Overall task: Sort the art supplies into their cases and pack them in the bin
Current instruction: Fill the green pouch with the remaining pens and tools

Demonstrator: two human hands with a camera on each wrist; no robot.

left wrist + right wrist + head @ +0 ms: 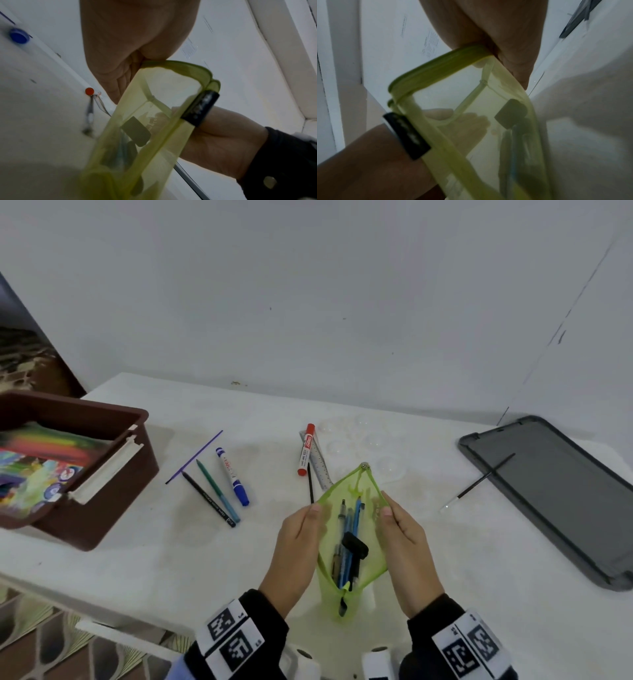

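A translucent green zip pouch point(371, 556) stands open near the table's front edge, with several pens and a black clip inside. My left hand point(301, 529) pinches its left rim and my right hand point(399, 525) pinches its right rim, spreading the mouth. In the wrist views the pouch point(154, 135) point(488, 108) hangs between both hands. Loose on the table lie a red marker point(306, 450), a clear ruler point(320, 463), a blue marker point(233, 475), a teal pen point(217, 491), a black pencil point(209, 499) and a purple stick point(194, 457).
A brown bin point(113, 446) holding a colourful case stands at the left. A grey lid point(555, 491) lies at the right, with a thin black brush point(479, 482) across its edge. Clear plastic domes point(373, 440) sit behind the pouch.
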